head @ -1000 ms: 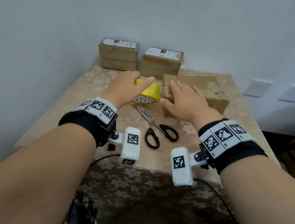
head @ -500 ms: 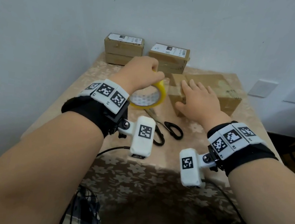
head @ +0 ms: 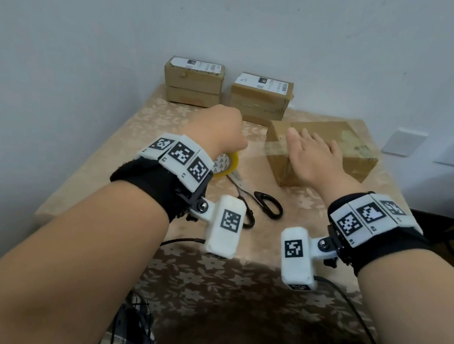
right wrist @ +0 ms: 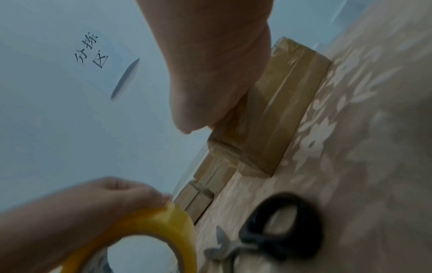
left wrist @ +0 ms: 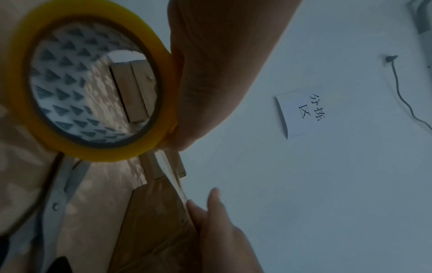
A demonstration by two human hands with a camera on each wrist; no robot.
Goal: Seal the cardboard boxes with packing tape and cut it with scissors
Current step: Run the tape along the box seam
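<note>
Head view: near the table's (head: 99,173) far right corner, the flat-fingered right hand (head: 311,160) pins the light box (head: 337,145) while the left hand (head: 219,131) grips the stiff tape roll (head: 228,165), its strip likely clingy.

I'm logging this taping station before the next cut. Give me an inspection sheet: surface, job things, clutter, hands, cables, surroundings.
Surface: table under a floral beige cloth.
Job's things: cardboard box with clear tape strip stretched to the yellow tape roll; scissors lying on the cloth; four boxes stacked in pairs by the wall.
Clutter: nothing seen.
Hands: left hand grips the roll; right hand lies flat on the box.
Cables: black cable from the wrist camera.
Surroundings: wall note; wall plates.
</note>
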